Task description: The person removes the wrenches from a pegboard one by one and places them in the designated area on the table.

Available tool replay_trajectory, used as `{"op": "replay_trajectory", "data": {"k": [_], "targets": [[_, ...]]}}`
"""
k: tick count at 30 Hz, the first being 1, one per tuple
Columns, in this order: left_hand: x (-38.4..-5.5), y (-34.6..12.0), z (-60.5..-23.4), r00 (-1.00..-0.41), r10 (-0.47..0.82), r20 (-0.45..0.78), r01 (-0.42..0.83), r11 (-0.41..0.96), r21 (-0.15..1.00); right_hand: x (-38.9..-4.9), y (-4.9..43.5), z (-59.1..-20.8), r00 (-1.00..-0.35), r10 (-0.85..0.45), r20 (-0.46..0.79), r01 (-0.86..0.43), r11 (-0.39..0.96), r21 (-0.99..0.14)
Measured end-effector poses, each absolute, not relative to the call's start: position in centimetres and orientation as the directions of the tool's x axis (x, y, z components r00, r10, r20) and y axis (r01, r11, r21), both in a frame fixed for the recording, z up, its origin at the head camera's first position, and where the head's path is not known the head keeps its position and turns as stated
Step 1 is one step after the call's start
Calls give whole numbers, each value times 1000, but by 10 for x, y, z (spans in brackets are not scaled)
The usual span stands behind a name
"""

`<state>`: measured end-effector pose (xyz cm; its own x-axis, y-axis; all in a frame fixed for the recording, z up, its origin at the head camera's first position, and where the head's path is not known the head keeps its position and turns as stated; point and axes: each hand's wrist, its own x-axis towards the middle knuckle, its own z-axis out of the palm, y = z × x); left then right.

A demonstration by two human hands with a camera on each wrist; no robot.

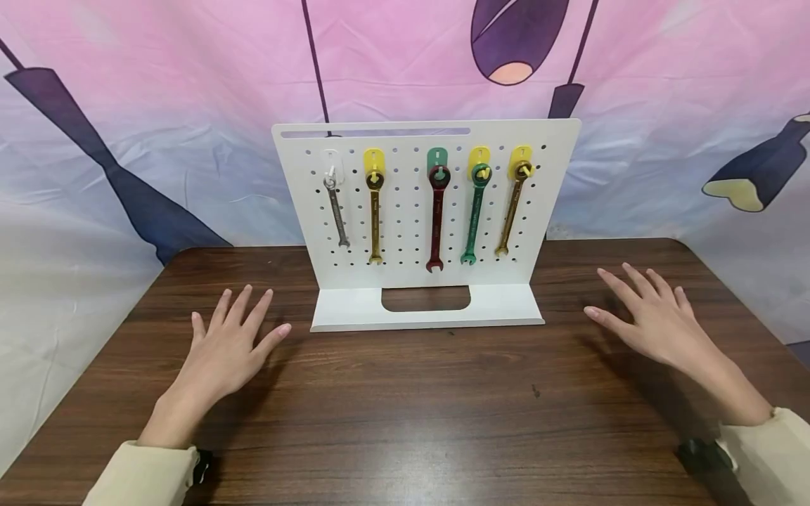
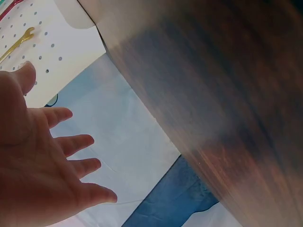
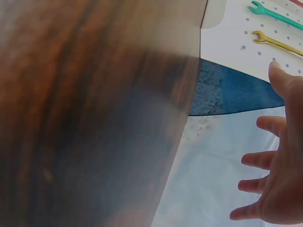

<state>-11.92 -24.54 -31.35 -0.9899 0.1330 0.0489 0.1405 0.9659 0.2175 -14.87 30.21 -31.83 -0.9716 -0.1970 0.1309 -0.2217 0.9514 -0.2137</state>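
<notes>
My left hand [image 1: 224, 351] is over the table's left side, fingers spread and holding nothing. On the right, my right hand [image 1: 658, 320] is likewise spread and holds nothing. Between them stands a white pegboard [image 1: 405, 274] with wrenches hung from hooks. From left to right come a small silver wrench [image 1: 337, 214], a gold wrench [image 1: 375, 221], a dark red wrench [image 1: 437, 221], a green wrench [image 1: 474, 218] and another gold wrench [image 1: 511, 214]. Both hands are apart from the board. In the left wrist view the left palm [image 2: 38, 165] shows bare; the right wrist view shows the right palm [image 3: 289, 165].
The dark wooden table [image 1: 405, 407] runs out to both sides and toward me. The board's flat base [image 1: 348, 309] has a cutout in its middle. A printed cloth [image 1: 209, 140] hangs behind the table.
</notes>
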Motion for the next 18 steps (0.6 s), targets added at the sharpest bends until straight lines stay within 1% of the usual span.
{"op": "replay_trajectory", "data": {"k": [4, 12, 18], "targets": [[-120, -246, -313, -990, 134, 42, 141, 963, 229, -152, 299, -314, -964, -218, 156, -252, 933, -257], [-123, -242, -310, -988, 149, 31, 152, 954, 257, -163, 291, -304, -940, -306, 154, -342, 853, -394], [-125, -238, -309, -985, 167, 35, 170, 944, 285, -172, 286, -296, -948, -305, 89, -312, 840, -445]]}}
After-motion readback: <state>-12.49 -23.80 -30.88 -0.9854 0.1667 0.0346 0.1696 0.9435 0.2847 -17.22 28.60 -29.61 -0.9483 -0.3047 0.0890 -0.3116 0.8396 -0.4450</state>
